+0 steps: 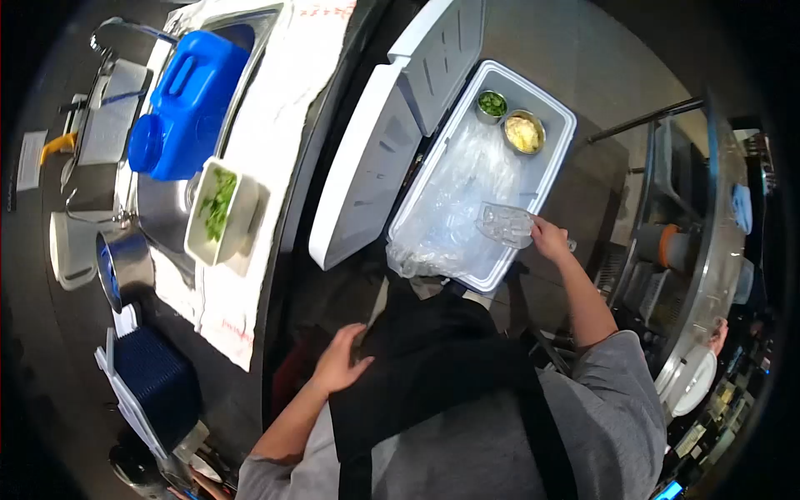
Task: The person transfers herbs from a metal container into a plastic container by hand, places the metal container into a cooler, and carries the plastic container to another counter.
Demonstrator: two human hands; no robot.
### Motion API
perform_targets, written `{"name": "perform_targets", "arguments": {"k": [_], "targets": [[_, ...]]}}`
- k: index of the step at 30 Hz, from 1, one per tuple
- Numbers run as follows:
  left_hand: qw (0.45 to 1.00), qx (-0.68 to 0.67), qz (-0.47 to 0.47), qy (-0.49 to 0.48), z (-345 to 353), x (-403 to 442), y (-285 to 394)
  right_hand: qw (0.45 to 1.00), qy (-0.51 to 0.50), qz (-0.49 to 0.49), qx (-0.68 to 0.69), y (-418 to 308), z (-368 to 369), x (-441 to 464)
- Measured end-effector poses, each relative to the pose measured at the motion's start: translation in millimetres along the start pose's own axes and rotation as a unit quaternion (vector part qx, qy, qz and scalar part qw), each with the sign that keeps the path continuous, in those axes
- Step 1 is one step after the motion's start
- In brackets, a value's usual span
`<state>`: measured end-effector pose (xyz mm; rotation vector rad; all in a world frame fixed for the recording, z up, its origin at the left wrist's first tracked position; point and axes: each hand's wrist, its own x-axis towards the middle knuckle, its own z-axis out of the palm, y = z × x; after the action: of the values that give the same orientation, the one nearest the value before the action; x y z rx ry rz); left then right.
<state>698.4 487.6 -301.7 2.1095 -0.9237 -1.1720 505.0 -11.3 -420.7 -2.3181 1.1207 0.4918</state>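
My right hand [550, 239] is closed around the handle of a clear plastic scoop [505, 226], which looks to have ice in it. The scoop is over a white cooler [557, 158] lined with a clear plastic bag [467, 200] that seems to contain ice. At the cooler's far end are a metal cup of chopped green herbs [492, 104] and a metal bowl with pale yellow food [523, 132]. My left hand [337, 360] rests beside my black apron, fingers apart, holding nothing.
The cooler's white lid [367, 158] stands open on the left. A counter beyond holds a blue jug [196, 100], a white container of greens [218, 208] and a metal pot [125, 267]. Metal shelving [667, 250] stands right; another person's hand [717, 337] is near a white plate [694, 382].
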Motion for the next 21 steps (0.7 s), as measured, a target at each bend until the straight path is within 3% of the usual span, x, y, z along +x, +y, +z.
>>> {"name": "perform_targets", "arguments": {"k": [1,2,3,5,7,9,10,12,13,15,17,21], "targets": [[0.995,-0.09,-0.026,-0.032,50,-8,-70,1.0,0.005,0.002,-0.011,15,2,-13],[0.921,-0.28,-0.184,-0.198,89,-8,-139,0.999,0.012,0.004,0.052,36,12,-14],[0.923,-0.287,-0.173,-0.187,74,-7,-120,0.993,0.02,-0.005,0.117,46,13,-11],[0.872,-0.419,-0.104,-0.23,-2,1,-46,0.973,0.048,-0.027,0.224,50,11,-32],[0.843,-0.479,-0.102,-0.223,-58,5,3,0.955,0.022,0.021,0.294,46,6,-53],[0.967,-0.197,0.096,-0.133,-114,11,48,0.941,0.085,-0.026,0.325,53,18,-60],[0.97,-0.2,0.107,-0.086,-140,9,70,0.944,0.084,-0.036,0.318,35,7,-64],[0.96,-0.233,0.155,0.03,-187,1,93,0.898,0.03,0.025,0.439,-10,-20,-94],[0.953,-0.235,0.164,0.103,-205,-1,97,0.9,0.035,0.021,0.435,-34,-35,-104],[0.918,-0.091,0.223,0.315,-237,2,102,0.922,0.037,-0.04,0.384,-86,-67,-115],[0.872,0.066,0.254,0.414,-270,15,91,0.929,0.011,-0.065,0.365,-149,-105,-125],[0.873,0.146,0.263,0.383,-291,39,91,0.937,0.039,-0.19,0.291,-268,-153,-122]]}}
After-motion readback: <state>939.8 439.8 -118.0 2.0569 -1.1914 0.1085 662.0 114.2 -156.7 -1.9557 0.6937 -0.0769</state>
